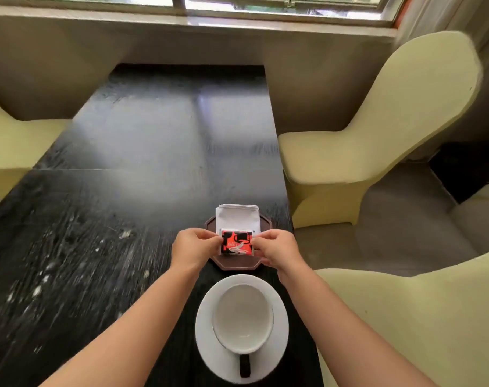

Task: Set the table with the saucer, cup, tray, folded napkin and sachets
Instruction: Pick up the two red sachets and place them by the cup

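I count one white saucer (241,328), one white cup (242,317), one dark octagonal tray (239,265), one folded white napkin (237,216), one red-and-black sachet (236,243) showing, three covered chairs, two hands

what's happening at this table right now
A person is setting a place at a dark table. Both hands, left hand and right hand, pinch a red sachet over the white napkin on a small brown tray. Nearer the person, an empty cup sits on its saucer.
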The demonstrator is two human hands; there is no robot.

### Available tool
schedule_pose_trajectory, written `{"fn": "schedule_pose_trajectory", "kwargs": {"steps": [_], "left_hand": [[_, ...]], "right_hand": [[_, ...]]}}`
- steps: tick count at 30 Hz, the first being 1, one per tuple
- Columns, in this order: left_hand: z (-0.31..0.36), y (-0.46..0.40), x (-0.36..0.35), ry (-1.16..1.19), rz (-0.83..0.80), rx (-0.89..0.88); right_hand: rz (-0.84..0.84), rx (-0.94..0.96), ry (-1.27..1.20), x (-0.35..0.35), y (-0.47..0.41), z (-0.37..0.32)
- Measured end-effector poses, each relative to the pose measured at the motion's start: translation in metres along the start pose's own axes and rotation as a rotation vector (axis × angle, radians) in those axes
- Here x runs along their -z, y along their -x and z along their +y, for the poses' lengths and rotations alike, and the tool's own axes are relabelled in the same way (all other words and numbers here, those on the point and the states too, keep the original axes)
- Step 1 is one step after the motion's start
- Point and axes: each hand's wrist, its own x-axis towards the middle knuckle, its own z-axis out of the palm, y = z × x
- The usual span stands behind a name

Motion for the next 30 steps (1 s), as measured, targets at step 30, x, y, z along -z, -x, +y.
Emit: {"fn": "schedule_pose_trajectory", "kwargs": {"steps": [30], "left_hand": [[-0.061, -0.019, -0.042, -0.255, 0.162, -0.226]], "right_hand": [[0.135, 0.266, 0.503, -0.013, -0.054, 0.066]]}}
